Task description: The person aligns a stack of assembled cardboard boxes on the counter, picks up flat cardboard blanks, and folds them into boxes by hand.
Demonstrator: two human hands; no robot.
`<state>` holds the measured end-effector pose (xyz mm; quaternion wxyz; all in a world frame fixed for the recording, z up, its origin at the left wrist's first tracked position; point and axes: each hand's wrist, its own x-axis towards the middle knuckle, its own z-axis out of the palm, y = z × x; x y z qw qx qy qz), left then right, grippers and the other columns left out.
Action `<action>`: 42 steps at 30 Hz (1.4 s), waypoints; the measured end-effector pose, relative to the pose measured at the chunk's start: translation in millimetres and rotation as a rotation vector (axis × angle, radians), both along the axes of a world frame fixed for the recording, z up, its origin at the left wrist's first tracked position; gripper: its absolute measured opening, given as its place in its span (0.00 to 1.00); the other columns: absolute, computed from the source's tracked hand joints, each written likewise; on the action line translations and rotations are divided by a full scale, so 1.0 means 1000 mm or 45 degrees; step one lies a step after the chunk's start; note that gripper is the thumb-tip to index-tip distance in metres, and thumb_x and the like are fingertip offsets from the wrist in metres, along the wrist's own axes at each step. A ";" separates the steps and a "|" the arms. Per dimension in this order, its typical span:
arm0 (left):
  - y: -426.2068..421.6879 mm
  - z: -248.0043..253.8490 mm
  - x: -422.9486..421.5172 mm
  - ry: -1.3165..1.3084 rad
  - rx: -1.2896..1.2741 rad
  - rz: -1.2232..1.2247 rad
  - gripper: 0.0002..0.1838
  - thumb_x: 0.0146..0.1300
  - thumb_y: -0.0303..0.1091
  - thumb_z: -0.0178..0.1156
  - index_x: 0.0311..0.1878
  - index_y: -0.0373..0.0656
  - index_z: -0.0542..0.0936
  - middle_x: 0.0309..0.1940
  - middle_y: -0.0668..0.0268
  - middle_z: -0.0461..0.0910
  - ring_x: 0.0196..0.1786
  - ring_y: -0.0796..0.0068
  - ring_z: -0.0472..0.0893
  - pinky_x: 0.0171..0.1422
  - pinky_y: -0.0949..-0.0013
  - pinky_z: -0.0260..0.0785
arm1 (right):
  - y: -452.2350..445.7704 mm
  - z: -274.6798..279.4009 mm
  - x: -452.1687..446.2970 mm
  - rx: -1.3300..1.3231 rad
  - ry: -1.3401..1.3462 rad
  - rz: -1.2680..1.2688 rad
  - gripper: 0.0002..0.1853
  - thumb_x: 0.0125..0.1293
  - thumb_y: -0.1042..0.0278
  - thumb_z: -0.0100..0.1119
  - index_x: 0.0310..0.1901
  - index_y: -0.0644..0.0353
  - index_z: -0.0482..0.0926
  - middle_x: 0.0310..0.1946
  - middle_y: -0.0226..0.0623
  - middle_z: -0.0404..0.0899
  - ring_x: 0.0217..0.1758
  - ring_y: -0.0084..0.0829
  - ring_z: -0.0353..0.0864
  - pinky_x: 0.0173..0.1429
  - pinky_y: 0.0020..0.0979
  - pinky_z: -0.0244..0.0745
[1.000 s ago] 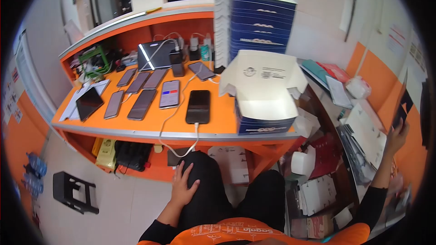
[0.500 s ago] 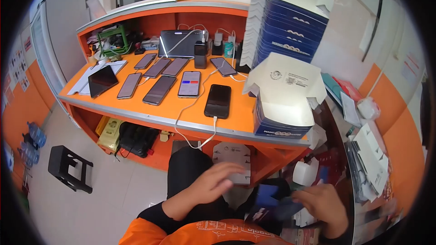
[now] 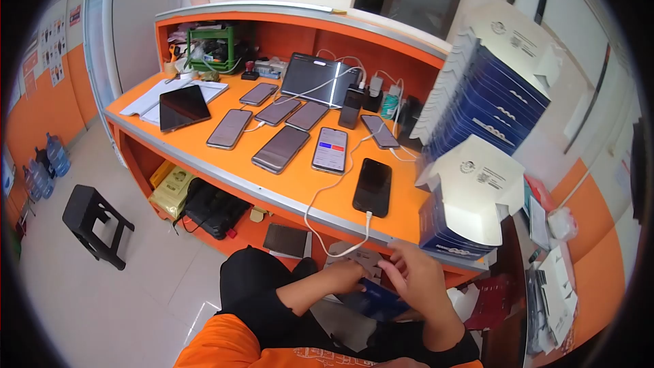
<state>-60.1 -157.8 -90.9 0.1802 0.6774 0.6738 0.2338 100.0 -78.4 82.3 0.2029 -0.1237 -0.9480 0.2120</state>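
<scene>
A blue cardboard food box (image 3: 383, 300), partly hidden by my hands, is over my lap below the table's front edge. My left hand (image 3: 344, 277) is closed on its left upper edge. On the other side, my right hand (image 3: 421, 285) is raised at the box's right end, thumb and forefinger apart; its other fingers are partly hidden. Ahead on the table, an open blue box with a white inside (image 3: 470, 221) stands at the right front corner. Behind it rises a tall leaning stack of similar open boxes (image 3: 487, 105).
On the orange table (image 3: 286, 194) lie several phones, one a black phone (image 3: 372, 187) with a white cable (image 3: 310, 208) hanging over the front edge. A dark tablet (image 3: 184, 108) and a laptop (image 3: 319, 80) are further back. A black stool (image 3: 95, 221) stands at left.
My right hand has brought the blue box from the right to in front of me. My left hand has taken hold of its edge. The view has tilted and turned.
</scene>
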 end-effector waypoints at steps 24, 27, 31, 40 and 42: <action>0.027 -0.039 0.012 0.036 -0.440 -0.066 0.25 0.59 0.47 0.71 0.57 0.46 0.84 0.55 0.56 0.85 0.61 0.55 0.83 0.64 0.48 0.73 | 0.062 -0.004 -0.180 0.271 -0.500 -0.474 0.45 0.60 0.43 0.70 0.65 0.71 0.61 0.57 0.73 0.73 0.61 0.65 0.78 0.66 0.51 0.74; 0.027 -0.038 0.015 0.025 -0.432 -0.077 0.24 0.60 0.45 0.70 0.57 0.47 0.84 0.54 0.56 0.85 0.60 0.53 0.83 0.63 0.51 0.74 | 0.066 -0.003 -0.176 0.290 -0.511 -0.452 0.47 0.59 0.42 0.71 0.65 0.71 0.60 0.56 0.73 0.74 0.60 0.64 0.79 0.66 0.50 0.74; 0.032 -0.042 0.016 -0.110 -0.353 -0.087 0.23 0.60 0.43 0.70 0.57 0.48 0.83 0.53 0.56 0.85 0.59 0.53 0.83 0.63 0.53 0.74 | 0.057 0.003 -0.168 0.211 -0.529 -0.458 0.52 0.60 0.39 0.70 0.70 0.70 0.54 0.58 0.69 0.73 0.63 0.62 0.76 0.62 0.52 0.77; 0.068 -0.094 0.020 -0.245 -0.051 -0.206 0.23 0.59 0.43 0.69 0.57 0.48 0.83 0.50 0.54 0.86 0.56 0.52 0.85 0.62 0.54 0.75 | 0.003 -0.054 0.005 0.032 0.251 0.332 0.24 0.59 0.71 0.71 0.57 0.61 0.78 0.48 0.44 0.81 0.37 0.34 0.82 0.44 0.34 0.79; 0.046 -0.036 0.023 -0.141 -0.348 -0.249 0.23 0.59 0.44 0.69 0.57 0.47 0.84 0.51 0.53 0.86 0.56 0.52 0.85 0.62 0.53 0.75 | 0.020 -0.103 0.042 -0.063 0.237 0.163 0.19 0.61 0.73 0.68 0.55 0.61 0.78 0.44 0.42 0.80 0.31 0.28 0.79 0.39 0.28 0.76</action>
